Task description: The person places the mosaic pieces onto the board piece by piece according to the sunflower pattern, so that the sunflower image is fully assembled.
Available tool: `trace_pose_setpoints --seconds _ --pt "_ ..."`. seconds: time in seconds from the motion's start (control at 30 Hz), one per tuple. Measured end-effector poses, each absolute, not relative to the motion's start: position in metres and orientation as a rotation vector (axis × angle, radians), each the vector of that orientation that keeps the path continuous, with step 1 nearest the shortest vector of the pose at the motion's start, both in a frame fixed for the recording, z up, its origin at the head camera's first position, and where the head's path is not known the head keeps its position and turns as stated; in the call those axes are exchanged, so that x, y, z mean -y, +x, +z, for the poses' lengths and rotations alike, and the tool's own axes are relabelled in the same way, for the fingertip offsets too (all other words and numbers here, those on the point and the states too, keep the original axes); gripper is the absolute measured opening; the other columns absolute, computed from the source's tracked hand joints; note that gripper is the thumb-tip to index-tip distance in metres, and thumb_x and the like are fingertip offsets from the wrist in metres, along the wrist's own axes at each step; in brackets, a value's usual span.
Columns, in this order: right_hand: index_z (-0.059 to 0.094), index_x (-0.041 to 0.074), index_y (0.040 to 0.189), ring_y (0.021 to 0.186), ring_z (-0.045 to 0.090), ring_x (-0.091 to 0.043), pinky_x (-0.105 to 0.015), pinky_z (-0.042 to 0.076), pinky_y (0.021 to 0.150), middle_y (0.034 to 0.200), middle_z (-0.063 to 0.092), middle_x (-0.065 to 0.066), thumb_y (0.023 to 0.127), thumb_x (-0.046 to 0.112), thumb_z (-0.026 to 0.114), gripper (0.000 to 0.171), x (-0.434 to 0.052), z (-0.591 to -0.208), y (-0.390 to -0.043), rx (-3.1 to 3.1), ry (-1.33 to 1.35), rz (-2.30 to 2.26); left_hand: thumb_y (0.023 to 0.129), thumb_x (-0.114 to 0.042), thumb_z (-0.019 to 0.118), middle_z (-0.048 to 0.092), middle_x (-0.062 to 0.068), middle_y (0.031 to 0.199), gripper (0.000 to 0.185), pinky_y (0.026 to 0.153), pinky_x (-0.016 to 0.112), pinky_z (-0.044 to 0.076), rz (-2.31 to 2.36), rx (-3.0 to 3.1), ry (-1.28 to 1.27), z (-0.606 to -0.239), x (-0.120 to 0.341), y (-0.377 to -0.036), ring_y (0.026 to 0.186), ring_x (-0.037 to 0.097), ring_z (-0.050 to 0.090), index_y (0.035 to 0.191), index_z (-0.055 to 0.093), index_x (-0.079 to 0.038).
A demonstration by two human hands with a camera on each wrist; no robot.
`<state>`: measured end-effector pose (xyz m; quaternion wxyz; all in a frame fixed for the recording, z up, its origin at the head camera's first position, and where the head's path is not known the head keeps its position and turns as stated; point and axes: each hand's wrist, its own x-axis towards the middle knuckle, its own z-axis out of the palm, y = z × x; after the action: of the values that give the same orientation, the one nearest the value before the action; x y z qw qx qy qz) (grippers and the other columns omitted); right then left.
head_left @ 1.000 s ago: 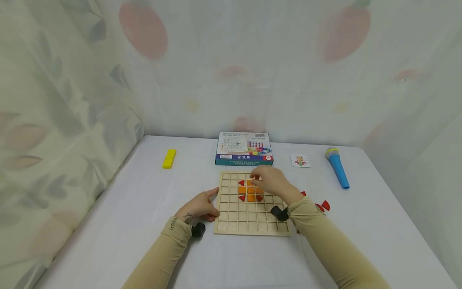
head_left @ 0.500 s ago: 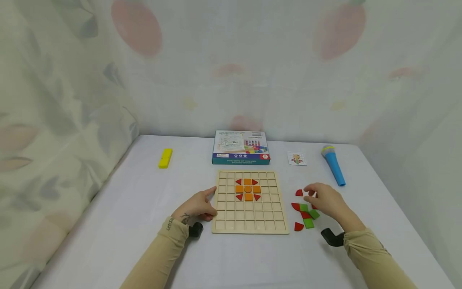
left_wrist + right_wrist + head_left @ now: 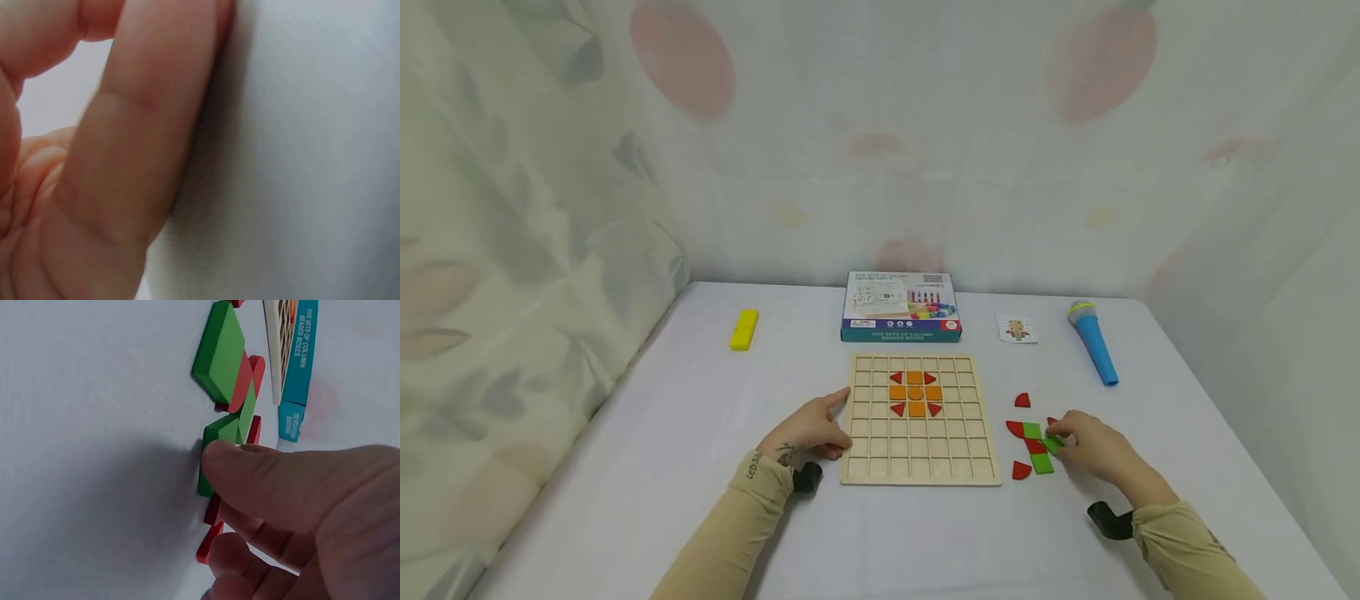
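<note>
A wooden grid board (image 3: 917, 454) lies mid-table with an orange and red pattern (image 3: 914, 393) set in its upper cells. My left hand (image 3: 811, 427) rests on the table against the board's left edge with its index finger straight; the left wrist view shows only that finger (image 3: 144, 156) on the white table. To the right of the board lie loose red and green pieces (image 3: 1032, 431). My right hand (image 3: 1090, 446) pinches a green square piece (image 3: 1053, 444) there. In the right wrist view my thumb (image 3: 281, 481) sits on that green piece (image 3: 220, 434).
A blue-edged game box (image 3: 901, 306) stands behind the board, with a yellow block (image 3: 743, 328) to its left. A small picture card (image 3: 1017, 328) and a blue toy microphone (image 3: 1093, 342) lie at the back right. Patterned curtains close in the table (image 3: 625, 500) on three sides.
My right hand left the board, crossed to the loose pieces on the right and took hold of a green square. The left hand has stayed put.
</note>
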<state>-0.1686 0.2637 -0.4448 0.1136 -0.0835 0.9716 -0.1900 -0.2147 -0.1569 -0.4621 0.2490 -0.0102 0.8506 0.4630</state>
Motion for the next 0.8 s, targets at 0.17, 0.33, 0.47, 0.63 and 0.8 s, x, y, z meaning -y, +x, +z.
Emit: trace_pose_setpoints --seconds 0.17,0.33,0.47,0.63,0.8 --pt "0.067 0.007 0.098 0.092 0.054 -0.025 -0.046 0.051 0.077 0.097 0.057 -0.007 0.077 0.007 0.07 0.021 -0.265 -0.449 -0.167 -2.858 -0.245 -0.581 0.067 0.0 0.073 0.058 0.006 0.06 0.095 0.048 0.023 0.051 1.256 -2.32 -0.039 -0.462 0.155 -0.214 0.046 0.012 0.054 0.147 0.026 -0.017" --pt "0.058 0.008 0.084 0.084 0.051 -0.023 -0.041 0.05 0.07 0.091 0.054 -0.006 0.072 0.006 0.074 0.02 -0.267 -0.446 -0.168 -2.847 -0.268 -0.624 0.067 0.001 0.073 0.058 0.007 0.061 0.095 0.048 0.023 0.051 1.251 -2.327 -0.04 -0.462 0.154 -0.214 0.046 0.012 0.054 0.147 0.026 -0.016" --pt "0.05 0.009 0.076 0.074 0.047 -0.019 -0.031 0.042 0.059 0.078 0.05 -0.002 0.071 0.003 0.073 0.025 -0.264 -0.442 -0.168 -2.822 -0.258 -0.659 0.067 0.001 0.073 0.058 0.008 0.062 0.095 0.049 0.023 0.051 1.25 -2.324 -0.041 -0.461 0.154 -0.214 0.046 0.012 0.054 0.147 0.026 -0.017" --pt "0.051 0.01 0.074 0.071 0.046 -0.018 -0.028 0.038 0.056 0.074 0.051 -0.002 0.076 0.004 0.069 0.019 -0.253 -0.43 -0.173 -2.837 -0.261 -0.727 0.066 0.001 0.073 0.058 0.007 0.06 0.095 0.048 0.023 0.05 1.247 -2.322 -0.031 -0.46 0.155 -0.215 0.045 0.012 0.054 0.147 0.026 -0.017" --pt "0.057 0.011 0.082 0.074 0.05 -0.017 -0.027 0.044 0.06 0.082 0.058 -0.001 0.081 0.005 0.065 0.01 -0.227 -0.414 -0.183 -2.844 -0.319 -0.824 0.067 0.001 0.073 0.058 0.006 0.058 0.094 0.048 0.022 0.05 1.243 -2.323 -0.029 -0.459 0.155 -0.215 0.045 0.012 0.053 0.147 0.027 -0.017"
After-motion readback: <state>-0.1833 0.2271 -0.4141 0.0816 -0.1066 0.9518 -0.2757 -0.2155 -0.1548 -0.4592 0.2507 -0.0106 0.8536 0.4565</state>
